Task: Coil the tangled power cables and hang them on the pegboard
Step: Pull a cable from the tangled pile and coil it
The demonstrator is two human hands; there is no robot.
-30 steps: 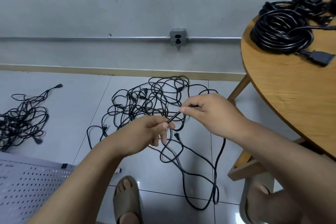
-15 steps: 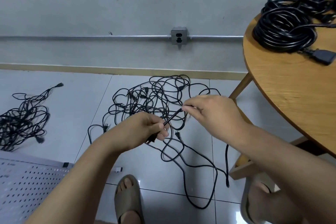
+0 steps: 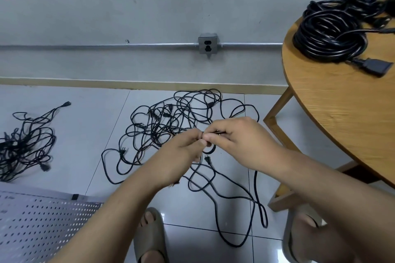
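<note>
A tangle of thin black power cables [image 3: 171,119] sprawls on the tiled floor in front of me. My left hand [image 3: 181,151] and my right hand [image 3: 237,141] meet above it, fingertips together, both pinching one black cable [image 3: 210,149] that forms a small loop just below them. The rest of that cable trails down to the floor in long loops [image 3: 241,198]. A white pegboard [image 3: 40,224] lies flat at the lower left. How much cable sits inside my left palm is hidden.
A second black tangle [image 3: 25,145] lies on the floor at far left. A round wooden table [image 3: 342,117] at right carries thick coiled black cables [image 3: 329,36]. A wall socket [image 3: 207,44] is on the grey wall. My sandalled feet [image 3: 149,239] stand near the trailing loops.
My hands have come together; the stretch of cable that ran between them has closed into a small loop. The trailing cable on the floor has shifted slightly.
</note>
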